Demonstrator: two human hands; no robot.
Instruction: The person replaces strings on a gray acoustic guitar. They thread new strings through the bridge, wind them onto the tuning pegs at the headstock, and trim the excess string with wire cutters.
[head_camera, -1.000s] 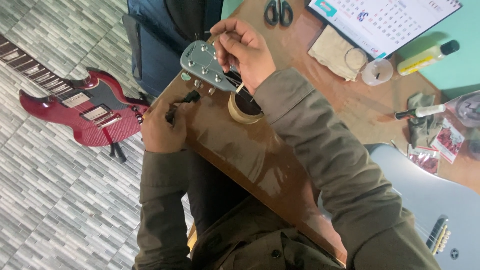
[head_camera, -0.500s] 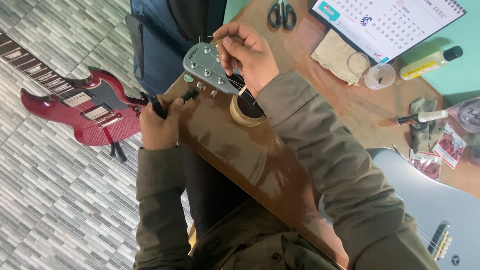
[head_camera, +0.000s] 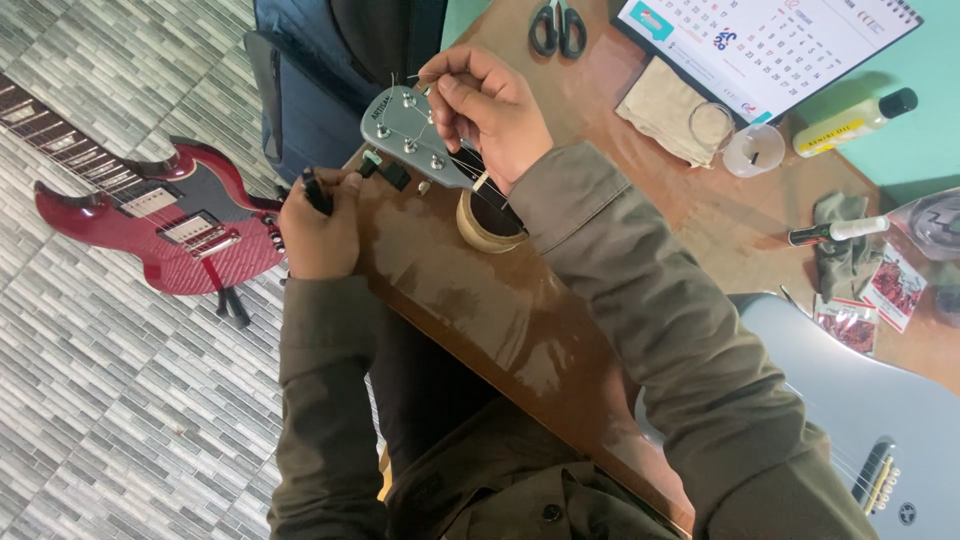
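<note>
Brown table (head_camera: 480, 300) over tiled floor. A black winder (head_camera: 318, 190) is gripped by the left hand (head_camera: 320, 225); a string at the grey headstock (head_camera: 410, 135) is pinched by the right hand (head_camera: 490, 105). Red packets (head_camera: 895, 285) lie far right, yellow-labelled bottle (head_camera: 850, 122) beyond.

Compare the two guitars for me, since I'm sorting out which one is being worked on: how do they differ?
The red guitar lies flat on the tiled floor, untouched; the silver-blue guitar lies on the brown table, its headstock propped on a tape roll. The right hand grips at that headstock, and the left hand holds a black tool against it. Both are solid-bodied.
</note>
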